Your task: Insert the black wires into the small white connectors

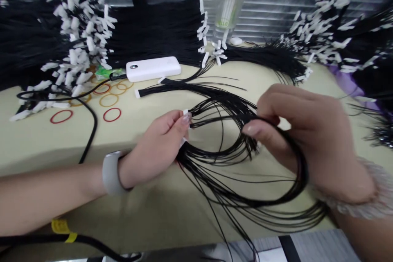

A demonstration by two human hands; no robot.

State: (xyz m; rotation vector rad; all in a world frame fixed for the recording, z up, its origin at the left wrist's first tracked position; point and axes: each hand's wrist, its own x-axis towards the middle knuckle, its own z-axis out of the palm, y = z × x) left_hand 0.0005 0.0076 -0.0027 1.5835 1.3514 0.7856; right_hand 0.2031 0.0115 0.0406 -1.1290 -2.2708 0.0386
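Note:
My left hand [164, 135] is closed around the connector ends of a bunch of thin black wires [211, 155]; bits of white connector show at its thumb and below its fingers. Those wires loop out to the right and curl back. My right hand [307, 131] pinches the curved part of the bunch between thumb and fingers. Some loose wire strands hang down toward the table's front edge. Just behind the hands lie more black wires with a white connector [141, 93] on their left end.
A white power bank [153, 68] with a black cable lies behind my left hand. Red and yellow rubber bands [112, 114] are scattered at left. Piles of black wires with white connectors [73, 32] line the back. A clear bottle [231, 8] stands by the blinds.

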